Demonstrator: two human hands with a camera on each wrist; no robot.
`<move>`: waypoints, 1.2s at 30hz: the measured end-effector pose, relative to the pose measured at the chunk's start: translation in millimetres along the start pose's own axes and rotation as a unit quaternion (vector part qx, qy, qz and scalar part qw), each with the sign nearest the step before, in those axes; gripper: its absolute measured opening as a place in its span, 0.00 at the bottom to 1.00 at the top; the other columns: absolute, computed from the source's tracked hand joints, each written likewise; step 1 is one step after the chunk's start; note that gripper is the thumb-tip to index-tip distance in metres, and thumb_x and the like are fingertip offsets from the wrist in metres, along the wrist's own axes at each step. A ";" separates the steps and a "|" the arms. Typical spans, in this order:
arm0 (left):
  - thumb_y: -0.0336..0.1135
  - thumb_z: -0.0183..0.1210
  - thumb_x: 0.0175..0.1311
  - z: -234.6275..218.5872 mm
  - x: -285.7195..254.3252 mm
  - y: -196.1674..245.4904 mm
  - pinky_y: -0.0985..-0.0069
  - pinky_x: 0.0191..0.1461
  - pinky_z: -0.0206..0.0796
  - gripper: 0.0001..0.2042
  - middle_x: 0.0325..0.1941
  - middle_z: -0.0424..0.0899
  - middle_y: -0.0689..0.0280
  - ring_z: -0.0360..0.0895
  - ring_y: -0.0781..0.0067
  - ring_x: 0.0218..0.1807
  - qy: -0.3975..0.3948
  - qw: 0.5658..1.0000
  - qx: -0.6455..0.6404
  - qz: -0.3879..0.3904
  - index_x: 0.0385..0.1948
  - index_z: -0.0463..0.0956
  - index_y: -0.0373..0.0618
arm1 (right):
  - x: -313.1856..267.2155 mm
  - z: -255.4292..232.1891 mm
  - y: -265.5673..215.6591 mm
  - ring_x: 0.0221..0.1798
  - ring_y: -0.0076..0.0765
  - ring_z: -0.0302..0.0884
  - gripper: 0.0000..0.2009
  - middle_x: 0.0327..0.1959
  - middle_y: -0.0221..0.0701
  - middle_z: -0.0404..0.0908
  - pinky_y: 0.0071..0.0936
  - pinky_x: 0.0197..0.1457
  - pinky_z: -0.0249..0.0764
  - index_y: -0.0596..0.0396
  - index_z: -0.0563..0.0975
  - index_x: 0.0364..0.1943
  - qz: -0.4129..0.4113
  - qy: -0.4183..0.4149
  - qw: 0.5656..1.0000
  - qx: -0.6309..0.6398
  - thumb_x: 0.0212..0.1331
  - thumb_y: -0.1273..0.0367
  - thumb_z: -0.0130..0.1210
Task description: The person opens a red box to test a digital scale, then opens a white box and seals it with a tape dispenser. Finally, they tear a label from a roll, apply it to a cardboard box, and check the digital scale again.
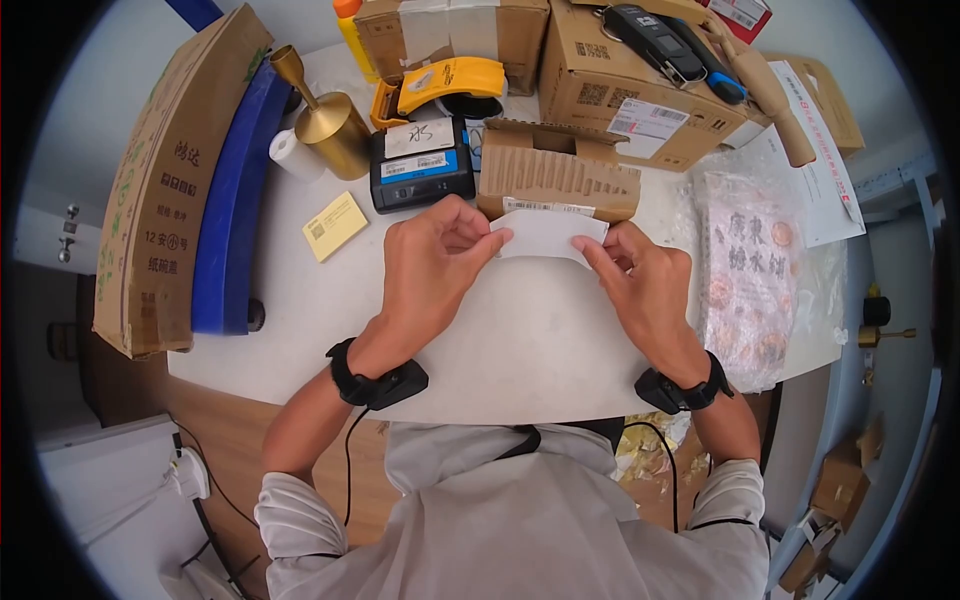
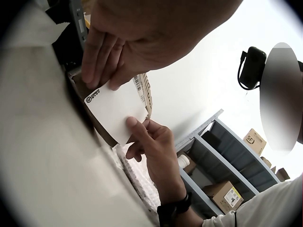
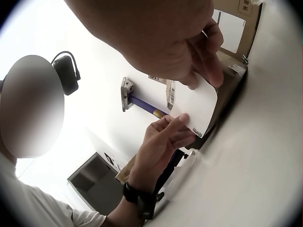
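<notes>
A white paper label (image 1: 548,236) is stretched between both hands, just in front of a small cardboard box (image 1: 560,180). My left hand (image 1: 432,268) pinches its left end between thumb and fingers, and my right hand (image 1: 645,290) pinches the right end. In the left wrist view the label (image 2: 116,111) shows small black print at one corner, with the left hand (image 2: 142,38) above and the right hand (image 2: 158,151) below. The right wrist view has the same label (image 3: 196,104) slightly curved, between the right hand (image 3: 165,42) and the left hand (image 3: 156,146).
Behind the hands stand a black label printer (image 1: 422,170), a yellow tape dispenser (image 1: 452,85) and larger cardboard boxes (image 1: 640,90). Yellow notes (image 1: 335,227), a brass object (image 1: 333,130) and a long carton (image 1: 180,190) are at left. A bubble-wrapped package (image 1: 748,280) lies at right.
</notes>
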State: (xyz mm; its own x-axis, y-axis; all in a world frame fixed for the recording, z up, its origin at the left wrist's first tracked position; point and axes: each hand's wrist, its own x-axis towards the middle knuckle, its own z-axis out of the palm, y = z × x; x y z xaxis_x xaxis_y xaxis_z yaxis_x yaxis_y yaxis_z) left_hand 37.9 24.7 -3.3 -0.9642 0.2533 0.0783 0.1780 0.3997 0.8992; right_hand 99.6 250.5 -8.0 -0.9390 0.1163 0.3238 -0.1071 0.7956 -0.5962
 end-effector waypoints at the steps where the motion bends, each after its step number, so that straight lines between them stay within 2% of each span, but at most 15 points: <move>1: 0.29 0.72 0.62 0.6 1.6 -1.1 0.83 0.40 0.76 0.09 0.30 0.86 0.67 0.81 0.84 0.32 0.000 1.000 0.000 0.000 0.30 0.79 0.37 | 1.5 -0.8 -0.7 0.21 0.35 0.85 0.14 0.21 0.36 0.86 0.27 0.24 0.75 0.58 0.80 0.29 -0.007 0.003 1.000 -0.005 0.60 0.63 0.70; 3: 0.31 0.72 0.60 2.0 4.9 -3.7 0.79 0.37 0.77 0.10 0.26 0.87 0.63 0.84 0.77 0.29 0.021 1.000 -0.010 0.018 0.29 0.80 0.36 | 3.9 -1.5 -1.8 0.21 0.35 0.85 0.13 0.21 0.36 0.86 0.27 0.23 0.75 0.58 0.80 0.29 -0.015 0.005 1.000 -0.010 0.61 0.63 0.70; 13: 0.31 0.71 0.62 -0.5 14.7 10.1 0.80 0.37 0.76 0.09 0.25 0.86 0.64 0.84 0.78 0.28 0.037 0.998 0.005 0.057 0.30 0.80 0.37 | 14.5 -2.3 -4.3 0.21 0.36 0.85 0.14 0.20 0.38 0.85 0.28 0.24 0.76 0.59 0.79 0.29 0.005 0.023 1.000 0.002 0.61 0.63 0.70; 15: 0.31 0.71 0.64 -1.2 16.0 15.0 0.83 0.37 0.74 0.10 0.28 0.85 0.66 0.80 0.83 0.31 0.030 0.998 0.008 0.048 0.31 0.80 0.36 | 17.2 -3.6 -5.9 0.21 0.37 0.85 0.14 0.20 0.38 0.85 0.28 0.24 0.76 0.59 0.79 0.29 0.011 0.025 1.000 0.006 0.61 0.63 0.69; 21: 0.32 0.70 0.64 0.8 20.0 17.6 0.83 0.35 0.73 0.09 0.26 0.84 0.67 0.78 0.84 0.28 0.033 0.998 0.032 0.052 0.32 0.80 0.36 | 23.0 -5.3 -7.9 0.19 0.37 0.83 0.15 0.18 0.36 0.83 0.29 0.23 0.74 0.58 0.79 0.27 0.003 0.023 1.000 -0.008 0.60 0.62 0.69; 23: 0.32 0.70 0.64 1.8 19.7 16.5 0.83 0.34 0.73 0.09 0.25 0.84 0.67 0.79 0.84 0.28 0.037 0.996 0.042 0.071 0.31 0.80 0.36 | 23.6 -4.0 -6.9 0.17 0.38 0.80 0.16 0.15 0.33 0.80 0.30 0.22 0.72 0.56 0.78 0.25 -0.041 0.050 0.997 -0.048 0.60 0.60 0.70; 27: 0.33 0.71 0.64 4.6 18.3 16.7 0.82 0.31 0.73 0.10 0.23 0.84 0.66 0.81 0.82 0.25 0.060 0.986 0.082 0.128 0.31 0.80 0.37 | 23.3 -3.1 -8.4 0.15 0.38 0.78 0.18 0.13 0.30 0.78 0.31 0.20 0.69 0.54 0.77 0.24 -0.077 0.072 0.987 -0.118 0.58 0.57 0.70; 29: 0.33 0.71 0.63 5.4 18.6 15.4 0.82 0.30 0.73 0.10 0.22 0.84 0.65 0.81 0.80 0.24 0.071 0.980 0.111 0.149 0.29 0.80 0.37 | 23.4 -1.7 -9.6 0.14 0.39 0.77 0.21 0.12 0.29 0.76 0.32 0.19 0.67 0.52 0.76 0.22 -0.115 0.107 0.963 -0.219 0.55 0.53 0.72; 31: 0.34 0.72 0.63 4.1 18.4 14.9 0.82 0.29 0.72 0.11 0.22 0.84 0.64 0.82 0.79 0.23 0.083 0.972 0.140 0.170 0.28 0.79 0.38 | 26.2 -10.8 -11.1 0.14 0.39 0.76 0.22 0.12 0.29 0.76 0.32 0.18 0.67 0.51 0.76 0.22 -0.103 0.099 0.965 -0.221 0.53 0.50 0.72; 33: 0.35 0.73 0.62 -0.3 18.8 14.2 0.81 0.29 0.72 0.14 0.20 0.83 0.65 0.82 0.78 0.23 0.070 0.976 0.156 0.135 0.26 0.76 0.39 | 27.9 -18.2 -7.4 0.13 0.39 0.75 0.23 0.11 0.29 0.76 0.33 0.18 0.66 0.51 0.76 0.22 -0.093 0.092 0.966 -0.223 0.51 0.48 0.73; 36: 0.34 0.74 0.61 -3.7 20.5 13.3 0.81 0.29 0.72 0.17 0.20 0.82 0.65 0.82 0.79 0.23 0.061 0.978 0.145 0.134 0.25 0.71 0.40 | 27.6 -23.7 -0.8 0.14 0.38 0.74 0.24 0.12 0.28 0.75 0.32 0.19 0.66 0.51 0.74 0.23 -0.051 0.058 0.975 -0.206 0.48 0.48 0.74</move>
State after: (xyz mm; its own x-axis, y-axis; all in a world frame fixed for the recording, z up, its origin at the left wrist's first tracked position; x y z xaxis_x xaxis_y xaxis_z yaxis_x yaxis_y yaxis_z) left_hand 19.7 32.0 11.8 -0.8886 0.2831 0.3608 0.4584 0.5714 0.6807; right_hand 81.5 267.2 18.8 -0.8840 0.0716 0.4619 -0.0351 0.9752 -0.2183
